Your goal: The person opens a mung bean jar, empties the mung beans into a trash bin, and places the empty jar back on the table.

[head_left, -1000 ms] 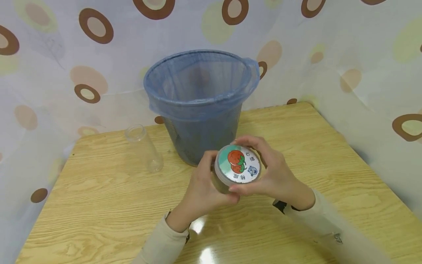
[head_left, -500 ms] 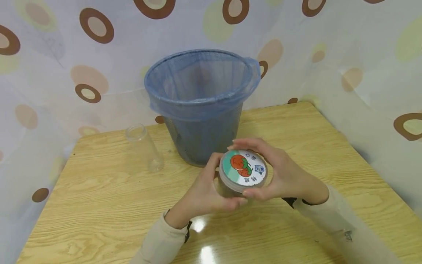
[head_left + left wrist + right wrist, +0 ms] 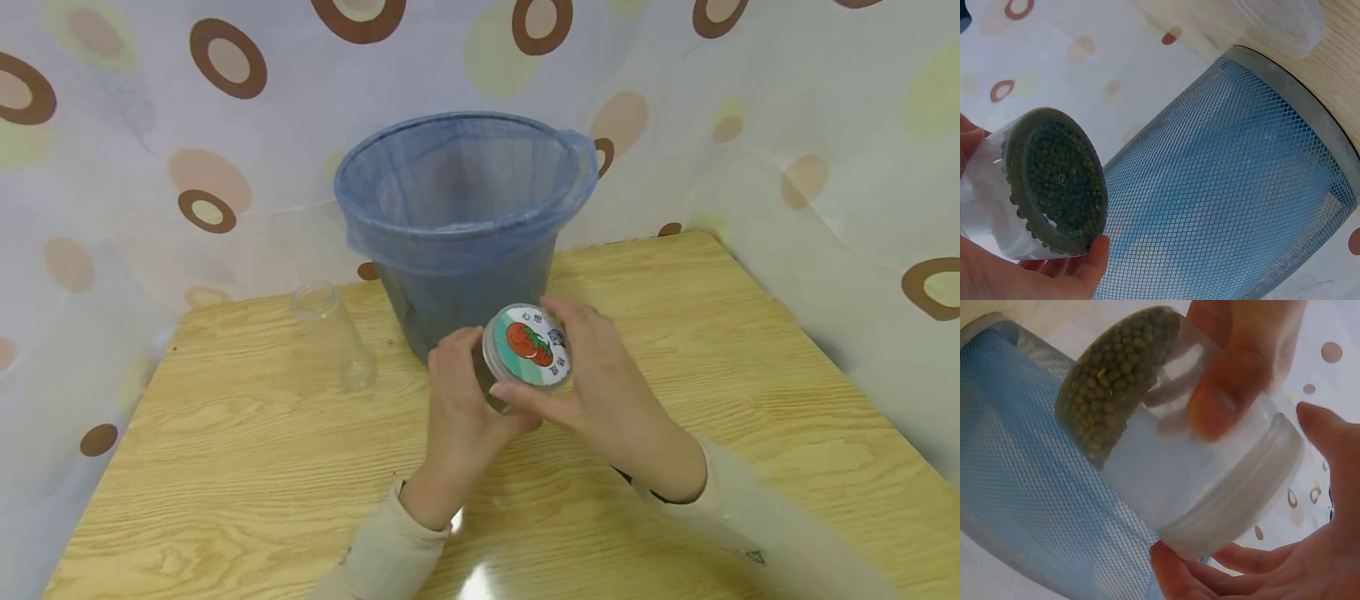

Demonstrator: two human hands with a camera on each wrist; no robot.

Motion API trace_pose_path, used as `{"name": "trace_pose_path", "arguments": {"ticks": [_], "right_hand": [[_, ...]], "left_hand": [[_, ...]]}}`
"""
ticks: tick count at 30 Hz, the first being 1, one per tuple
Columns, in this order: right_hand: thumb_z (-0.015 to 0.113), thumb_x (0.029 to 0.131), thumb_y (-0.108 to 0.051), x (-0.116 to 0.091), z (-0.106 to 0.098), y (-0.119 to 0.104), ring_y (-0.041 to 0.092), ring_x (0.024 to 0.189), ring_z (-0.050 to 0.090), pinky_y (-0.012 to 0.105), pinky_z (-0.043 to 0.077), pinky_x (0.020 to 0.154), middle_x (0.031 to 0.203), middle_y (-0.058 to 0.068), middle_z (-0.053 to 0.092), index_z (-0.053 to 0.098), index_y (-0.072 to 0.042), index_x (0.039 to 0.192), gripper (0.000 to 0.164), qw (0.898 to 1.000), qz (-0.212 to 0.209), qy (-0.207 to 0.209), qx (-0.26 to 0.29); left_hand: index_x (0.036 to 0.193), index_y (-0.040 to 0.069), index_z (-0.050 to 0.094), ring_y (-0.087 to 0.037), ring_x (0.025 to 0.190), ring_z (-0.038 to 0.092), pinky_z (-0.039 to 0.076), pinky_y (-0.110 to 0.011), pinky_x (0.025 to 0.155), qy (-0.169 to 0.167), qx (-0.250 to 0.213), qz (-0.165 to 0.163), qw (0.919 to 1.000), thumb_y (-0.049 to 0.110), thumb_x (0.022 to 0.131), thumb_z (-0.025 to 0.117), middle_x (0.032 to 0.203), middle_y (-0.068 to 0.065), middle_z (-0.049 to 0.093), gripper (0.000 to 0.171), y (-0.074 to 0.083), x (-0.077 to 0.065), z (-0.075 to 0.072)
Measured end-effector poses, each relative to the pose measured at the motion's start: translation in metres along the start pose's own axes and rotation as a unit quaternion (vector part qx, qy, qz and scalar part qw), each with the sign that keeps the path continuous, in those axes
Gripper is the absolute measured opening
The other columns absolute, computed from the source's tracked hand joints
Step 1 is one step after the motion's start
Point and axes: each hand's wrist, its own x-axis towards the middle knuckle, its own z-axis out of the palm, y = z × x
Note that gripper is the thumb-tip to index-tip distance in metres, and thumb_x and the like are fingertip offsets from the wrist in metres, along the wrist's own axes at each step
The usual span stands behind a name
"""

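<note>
A clear jar [image 3: 1166,444], part filled with small green beans [image 3: 1110,387], is held tilted above the table before the basket. Its round lid [image 3: 528,346] carries a picture of two tomatoes on white and green. My left hand [image 3: 465,408] grips the jar's body from the left, thumb on the near side. Around the lid's rim curl the fingers and thumb of my right hand [image 3: 600,383]. The left wrist view shows the beans through the jar's base [image 3: 1060,181].
A blue mesh waste basket [image 3: 465,300], lined with a blue plastic bag [image 3: 465,250], stands behind the hands. Left of it an uncapped clear tall container [image 3: 333,337] stands on the wooden table [image 3: 262,467]. Patterned cloth [image 3: 285,167] hangs behind.
Both hands and the jar first shifted slightly right and nearer, then moved left and away toward the basket. The lid's picture has turned, and the jar leans differently.
</note>
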Motion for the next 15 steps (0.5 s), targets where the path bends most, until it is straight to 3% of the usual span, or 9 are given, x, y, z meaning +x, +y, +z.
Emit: {"name": "trace_pose_path", "arguments": {"ticks": [4, 8, 11, 15], "right_hand": [[0.085, 0.072, -0.033, 0.0, 0.001, 0.002, 0.025, 0.104, 0.049, 0.038, 0.046, 0.084, 0.119, 0.011, 0.054, 0.042, 0.004, 0.133, 0.083, 1.0, 0.006, 0.003, 0.007], [0.086, 0.07, -0.026, 0.0, -0.002, 0.008, 0.022, 0.107, 0.049, 0.038, 0.046, 0.087, 0.122, 0.01, 0.053, 0.042, 0.001, 0.135, 0.083, 0.998, 0.005, -0.019, 0.055], [0.086, 0.07, -0.022, 0.0, -0.006, 0.012, 0.02, 0.11, 0.048, 0.036, 0.045, 0.089, 0.125, 0.008, 0.051, 0.041, -0.002, 0.138, 0.084, 0.996, -0.008, -0.039, 0.083], [0.087, 0.068, -0.019, 0.002, -0.011, 0.017, 0.018, 0.114, 0.048, 0.031, 0.042, 0.093, 0.128, 0.006, 0.05, 0.041, -0.004, 0.138, 0.085, 0.992, -0.035, -0.056, 0.105]], "left_hand": [[0.121, -0.003, 0.041, -0.029, 0.102, 0.046, 0.041, -0.038, 0.083, -0.013, -0.015, -0.014, 0.9997, 0.015, 0.052, 0.091, 0.115, -0.014, 0.048, 0.087, 0.001, -0.001, 0.002], [0.122, 0.0, 0.041, -0.025, 0.104, 0.045, 0.043, -0.036, 0.085, -0.058, -0.064, -0.054, 0.9948, 0.014, 0.055, 0.088, 0.117, -0.011, 0.048, 0.083, 0.002, 0.0, -0.003], [0.124, 0.003, 0.04, -0.021, 0.108, 0.043, 0.044, -0.039, 0.089, -0.104, -0.111, -0.088, 0.9844, 0.014, 0.059, 0.086, 0.121, -0.008, 0.047, 0.081, 0.002, 0.002, -0.008], [0.128, 0.006, 0.039, -0.018, 0.111, 0.042, 0.044, -0.045, 0.092, -0.158, -0.172, -0.138, 0.9626, 0.015, 0.062, 0.084, 0.124, -0.005, 0.044, 0.08, 0.002, 0.004, -0.015]]}}
